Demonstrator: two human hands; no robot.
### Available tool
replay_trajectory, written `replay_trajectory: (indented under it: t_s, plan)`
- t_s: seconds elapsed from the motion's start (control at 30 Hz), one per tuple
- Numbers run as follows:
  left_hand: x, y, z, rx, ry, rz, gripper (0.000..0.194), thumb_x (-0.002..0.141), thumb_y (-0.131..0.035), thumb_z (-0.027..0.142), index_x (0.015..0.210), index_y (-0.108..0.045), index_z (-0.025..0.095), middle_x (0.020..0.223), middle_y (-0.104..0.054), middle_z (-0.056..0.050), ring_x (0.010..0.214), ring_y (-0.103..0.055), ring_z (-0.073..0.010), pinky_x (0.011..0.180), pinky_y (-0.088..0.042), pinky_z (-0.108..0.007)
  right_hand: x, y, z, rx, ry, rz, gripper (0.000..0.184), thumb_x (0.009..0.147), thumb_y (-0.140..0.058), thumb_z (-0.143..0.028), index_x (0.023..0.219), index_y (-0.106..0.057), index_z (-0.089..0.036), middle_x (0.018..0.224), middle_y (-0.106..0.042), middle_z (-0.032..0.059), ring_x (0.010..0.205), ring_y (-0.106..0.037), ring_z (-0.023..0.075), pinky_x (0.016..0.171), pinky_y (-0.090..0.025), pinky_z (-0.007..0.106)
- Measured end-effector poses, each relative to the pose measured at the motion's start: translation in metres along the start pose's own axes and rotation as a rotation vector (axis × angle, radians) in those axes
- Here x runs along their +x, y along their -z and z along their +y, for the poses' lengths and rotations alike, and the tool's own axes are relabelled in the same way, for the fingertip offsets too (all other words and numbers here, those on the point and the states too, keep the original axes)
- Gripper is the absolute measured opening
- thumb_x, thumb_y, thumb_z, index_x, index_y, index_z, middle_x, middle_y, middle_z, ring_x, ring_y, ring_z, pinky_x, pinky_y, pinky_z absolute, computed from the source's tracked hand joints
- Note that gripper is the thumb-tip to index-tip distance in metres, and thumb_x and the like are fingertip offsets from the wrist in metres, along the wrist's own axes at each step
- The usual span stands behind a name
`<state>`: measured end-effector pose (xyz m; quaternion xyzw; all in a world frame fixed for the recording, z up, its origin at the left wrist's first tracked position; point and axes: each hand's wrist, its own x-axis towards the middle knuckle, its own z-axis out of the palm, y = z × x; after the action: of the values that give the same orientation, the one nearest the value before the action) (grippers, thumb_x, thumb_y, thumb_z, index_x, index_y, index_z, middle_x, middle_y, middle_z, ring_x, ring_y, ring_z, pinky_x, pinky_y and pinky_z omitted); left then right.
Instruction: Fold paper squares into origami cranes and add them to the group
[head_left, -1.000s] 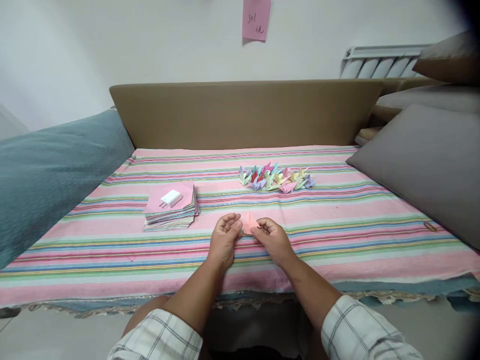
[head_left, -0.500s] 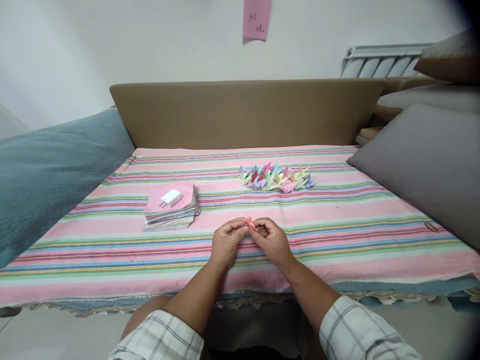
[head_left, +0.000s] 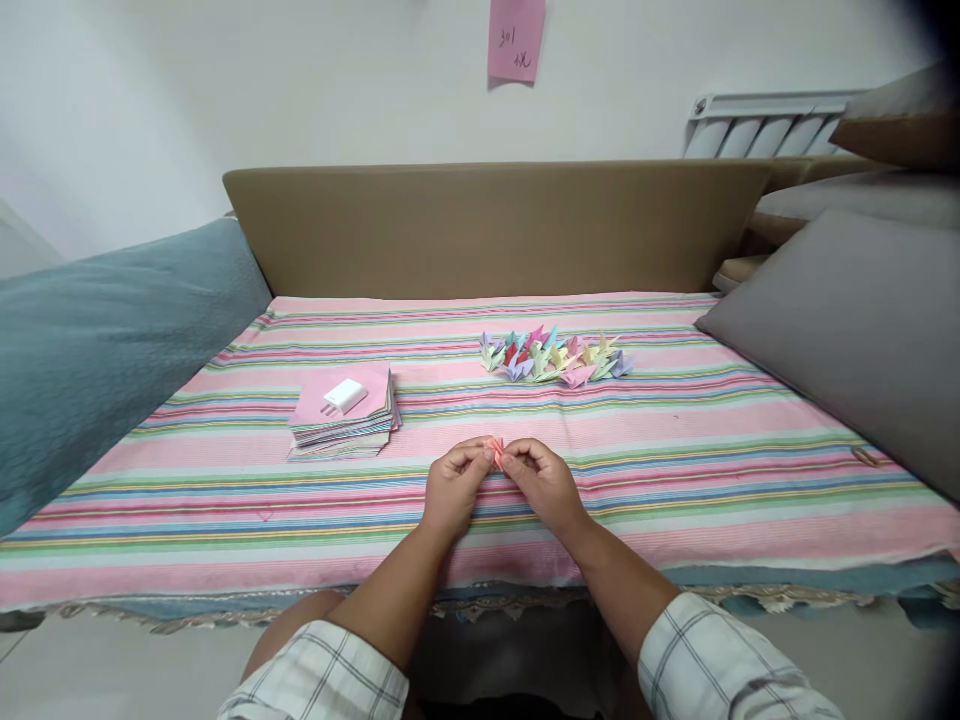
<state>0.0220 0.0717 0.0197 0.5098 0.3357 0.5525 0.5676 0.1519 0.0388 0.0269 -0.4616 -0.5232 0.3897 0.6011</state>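
A small folded piece of coral-orange paper point(head_left: 496, 453) is pinched between my two hands, above the striped cloth. My left hand point(head_left: 454, 484) grips its left side with thumb and fingers. On the other side, my right hand point(head_left: 544, 482) has thumb and fingertips closed on the same paper. Fingers cover much of the fold, so its full shape is hidden. Beyond my hands, a cluster of colourful folded paper cranes point(head_left: 555, 358) sits on the cloth. To the left lies a stack of square coloured paper point(head_left: 341, 415) with a white plug adapter point(head_left: 344, 396) on top.
The striped cloth point(head_left: 225, 480) covers a sofa seat with a brown backrest point(head_left: 487, 230). A blue-green covered armrest point(head_left: 127, 330) bounds the left, grey cushions point(head_left: 847, 320) the right. A small brown loop point(head_left: 865, 457) lies near the cushions.
The coral paper has turned slightly between my fingers, and my right fingertips have shifted on it. The camera view has moved a little. The cranes and paper stack stay in place.
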Motion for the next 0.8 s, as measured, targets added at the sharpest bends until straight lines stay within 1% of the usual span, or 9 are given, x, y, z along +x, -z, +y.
replay_trajectory:
  t_s: [0.1, 0.23, 0.37, 0.43, 0.53, 0.63, 0.7, 0.8]
  plan:
    - [-0.0007, -0.0001, 0.0008, 0.075, -0.038, 0.022, 0.015, 0.07, -0.071, 0.032, 0.073, -0.072, 0.018, 0.099, -0.068, -0.01, 0.099, -0.062, -0.0229, 0.093, -0.045, -0.041, -0.0003, 0.0003, 0.0013, -0.02, -0.005, 0.011, 0.024, 0.077, -0.061, -0.043, 0.077, -0.059, -0.019, 0.068, -0.063, 0.0006, 0.064, -0.059, 0.015, 0.061, -0.049, 0.027]
    - [-0.0017, -0.0004, 0.0025, 0.227, -0.113, 0.04, 0.012, 0.069, -0.07, 0.03, 0.072, -0.072, 0.018, 0.1, -0.067, -0.01, 0.098, -0.062, -0.0222, 0.091, -0.047, -0.038, -0.0006, 0.001, 0.0052, -0.079, 0.008, 0.034, 0.022, 0.08, -0.058, -0.042, 0.082, -0.059, -0.019, 0.075, -0.066, 0.0022, 0.07, -0.061, 0.016, 0.065, -0.05, 0.027]
    - [-0.0031, -0.0015, 0.0049, 0.387, -0.191, 0.03, 0.01, 0.07, -0.068, 0.029, 0.074, -0.073, 0.02, 0.099, -0.067, -0.01, 0.097, -0.062, -0.022, 0.086, -0.05, -0.036, -0.0005, 0.0008, 0.0086, -0.138, 0.02, 0.073, 0.022, 0.078, -0.06, -0.04, 0.083, -0.06, -0.019, 0.074, -0.065, 0.0018, 0.065, -0.06, 0.0148, 0.061, -0.049, 0.026]
    - [-0.0038, -0.0017, 0.0064, 0.419, -0.213, 0.023, 0.01, 0.071, -0.067, 0.028, 0.075, -0.073, 0.021, 0.1, -0.067, -0.009, 0.098, -0.062, -0.022, 0.085, -0.05, -0.035, -0.0005, 0.0006, 0.0089, -0.122, 0.024, 0.072, 0.021, 0.078, -0.06, -0.04, 0.084, -0.06, -0.02, 0.076, -0.066, 0.0019, 0.067, -0.061, 0.0153, 0.062, -0.05, 0.027]
    - [-0.0045, -0.0009, 0.0081, 0.414, -0.233, 0.017, 0.011, 0.073, -0.066, 0.029, 0.078, -0.073, 0.022, 0.103, -0.066, -0.009, 0.1, -0.061, -0.0221, 0.087, -0.049, -0.035, -0.0009, 0.0003, 0.0087, -0.075, 0.028, 0.055, 0.021, 0.078, -0.059, -0.04, 0.085, -0.06, -0.02, 0.079, -0.067, 0.0025, 0.074, -0.063, 0.0171, 0.067, -0.051, 0.028]
    - [-0.0046, -0.0003, 0.0071, 0.365, -0.22, 0.029, 0.01, 0.072, -0.068, 0.029, 0.077, -0.073, 0.023, 0.103, -0.067, -0.009, 0.1, -0.061, -0.0222, 0.09, -0.047, -0.036, -0.0015, -0.001, 0.0087, -0.069, 0.019, 0.064, 0.022, 0.078, -0.059, -0.042, 0.083, -0.06, -0.02, 0.078, -0.067, 0.003, 0.073, -0.063, 0.0178, 0.067, -0.051, 0.029]
    - [-0.0043, -0.0011, 0.0042, 0.289, -0.182, 0.069, 0.012, 0.07, -0.07, 0.03, 0.076, -0.073, 0.021, 0.101, -0.067, -0.009, 0.099, -0.061, -0.0222, 0.092, -0.046, -0.037, -0.0017, -0.0026, 0.0082, -0.048, -0.005, 0.092, 0.023, 0.078, -0.059, -0.044, 0.08, -0.058, -0.02, 0.074, -0.066, 0.0025, 0.07, -0.063, 0.0175, 0.067, -0.052, 0.03]
    - [-0.0041, -0.0039, -0.0016, 0.116, -0.064, 0.132, 0.018, 0.067, -0.073, 0.033, 0.075, -0.071, 0.017, 0.101, -0.068, -0.01, 0.099, -0.062, -0.0226, 0.092, -0.046, -0.038, -0.0015, -0.0057, 0.0064, 0.024, -0.055, 0.13, 0.026, 0.078, -0.059, -0.047, 0.073, -0.053, -0.021, 0.065, -0.063, -0.0003, 0.063, -0.061, 0.0161, 0.065, -0.052, 0.03]
